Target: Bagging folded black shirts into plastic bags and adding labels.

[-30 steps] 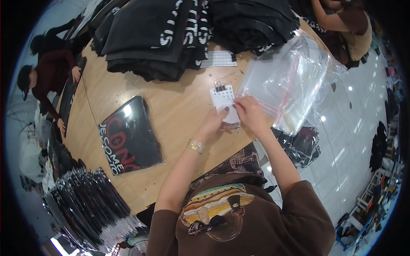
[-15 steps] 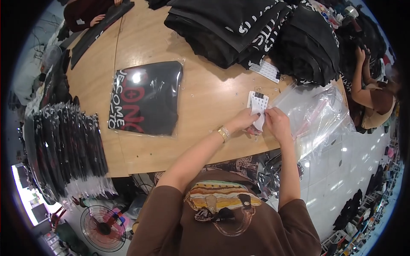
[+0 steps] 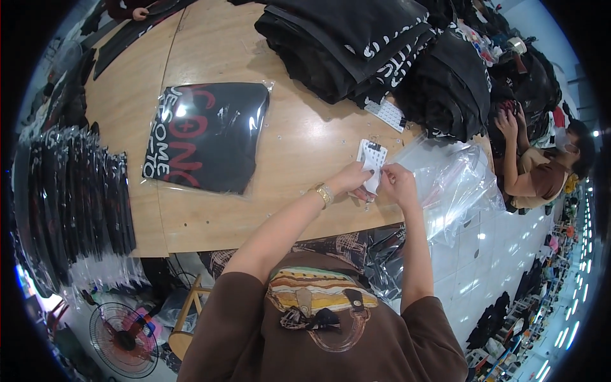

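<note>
A small white sticker sheet [image 3: 372, 160] is pinched between the fingers of the left hand [image 3: 354, 179] and the right hand [image 3: 396, 181], both closed on its lower edge, just above the near edge of the wooden table [image 3: 299, 146]. Right of the sheet, a heap of clear plastic bags [image 3: 455, 181] is spread over the table's edge. Left of the sheet, a bagged black shirt [image 3: 207, 137] is laid flat. Beyond the sheet, folded black garments [image 3: 356, 44] are stacked, with a second sticker sheet [image 3: 388, 114] beside them.
</note>
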The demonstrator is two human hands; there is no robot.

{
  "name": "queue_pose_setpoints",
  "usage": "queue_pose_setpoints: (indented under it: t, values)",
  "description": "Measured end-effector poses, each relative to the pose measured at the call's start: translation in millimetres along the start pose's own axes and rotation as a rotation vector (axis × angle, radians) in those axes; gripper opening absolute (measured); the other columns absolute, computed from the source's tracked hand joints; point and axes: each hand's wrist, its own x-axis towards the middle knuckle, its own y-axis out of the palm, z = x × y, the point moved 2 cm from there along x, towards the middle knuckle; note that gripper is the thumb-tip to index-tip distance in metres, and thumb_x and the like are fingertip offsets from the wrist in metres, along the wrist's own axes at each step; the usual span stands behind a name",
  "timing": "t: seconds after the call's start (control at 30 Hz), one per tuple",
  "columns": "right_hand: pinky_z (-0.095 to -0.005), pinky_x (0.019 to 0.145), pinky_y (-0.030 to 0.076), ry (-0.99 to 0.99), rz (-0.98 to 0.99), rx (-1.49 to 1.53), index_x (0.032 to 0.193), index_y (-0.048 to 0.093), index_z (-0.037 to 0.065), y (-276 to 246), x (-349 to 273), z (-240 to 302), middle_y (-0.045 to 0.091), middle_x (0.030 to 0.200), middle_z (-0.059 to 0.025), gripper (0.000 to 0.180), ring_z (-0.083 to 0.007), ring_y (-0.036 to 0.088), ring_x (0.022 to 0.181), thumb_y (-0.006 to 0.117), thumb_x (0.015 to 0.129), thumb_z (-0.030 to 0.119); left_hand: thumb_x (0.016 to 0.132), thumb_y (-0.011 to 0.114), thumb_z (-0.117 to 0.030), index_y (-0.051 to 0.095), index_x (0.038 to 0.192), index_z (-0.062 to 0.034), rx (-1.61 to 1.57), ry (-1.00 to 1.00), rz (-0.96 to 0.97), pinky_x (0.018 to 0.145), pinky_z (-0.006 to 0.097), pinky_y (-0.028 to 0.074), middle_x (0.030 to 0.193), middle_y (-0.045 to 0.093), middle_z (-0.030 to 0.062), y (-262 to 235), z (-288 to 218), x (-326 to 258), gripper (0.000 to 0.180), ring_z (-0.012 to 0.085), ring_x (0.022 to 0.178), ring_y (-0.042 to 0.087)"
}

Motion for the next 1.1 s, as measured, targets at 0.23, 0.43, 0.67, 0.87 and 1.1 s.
queue_pose_setpoints:
  t: [0.23, 0.43, 0.67, 0.87, 1.1]
  values:
    - [-0.0233, 0.059, 0.048, 0.276, 0.017, 0.331, 0.089, 0.064, -0.004, 10, -1, -20, 0.065, 0.072, -0.0087, 0.016, -0.0089, 0.059, 0.065, 0.059, 0.077, 0.005, 0.089, 0.042, -0.014, 0.046, 0.111, 0.0053, 0.022, -0.002, 0.007, 0.051, 0.025, 0.056, 0.095, 0.061, 0.0164, -3, -1, 0, 0.03, 0.0228, 0.072, 0.067]
    - [-0.0297, 0.061, 0.049, 0.295, -0.063, -0.108, 0.087, 0.064, 0.001, 7, 8, -19, 0.065, 0.074, -0.0139, 0.017, -0.0199, 0.064, 0.066, 0.057, 0.079, 0.013, 0.092, 0.043, -0.031, 0.048, 0.111, 0.0024, 0.039, 0.011, -0.035, 0.048, 0.026, 0.053, 0.097, 0.062, 0.0151, -2, 4, -5, 0.039, 0.0207, 0.073, 0.066]
    - [-0.0372, 0.064, 0.045, -0.087, -0.366, 0.001, 0.083, 0.061, 0.006, 43, 55, 100, 0.06, 0.077, -0.01, 0.008, -0.0276, 0.059, 0.071, 0.058, 0.075, 0.007, 0.091, 0.041, -0.046, 0.052, 0.113, -0.0045, -0.177, -0.093, -0.099, 0.066, 0.026, 0.051, 0.094, 0.062, 0.0072, -15, 51, -107, 0.048, 0.0149, 0.077, 0.062]
    - [-0.0352, 0.06, 0.041, -0.66, -0.141, 0.023, 0.077, 0.055, 0.008, 149, 75, 243, 0.051, 0.069, -0.0073, 0.008, -0.0245, 0.053, 0.068, 0.059, 0.069, 0.008, 0.094, 0.042, -0.03, 0.053, 0.114, -0.0056, -0.351, -0.01, -0.554, 0.073, 0.026, 0.049, 0.1, 0.061, 0.0038, -74, 79, -242, 0.033, 0.013, 0.085, 0.06]
    - [-0.0345, 0.066, 0.04, -0.867, 0.076, -0.212, 0.094, 0.06, 0.005, 189, 42, 250, 0.053, 0.077, -0.0099, 0.022, -0.0226, 0.053, 0.075, 0.055, 0.074, 0.012, 0.09, 0.051, -0.026, 0.05, 0.113, -0.0054, -0.695, 0.585, -1.323, 0.074, 0.028, 0.049, 0.097, 0.058, 0.0043, -163, 64, -295, 0.031, 0.0142, 0.082, 0.059]
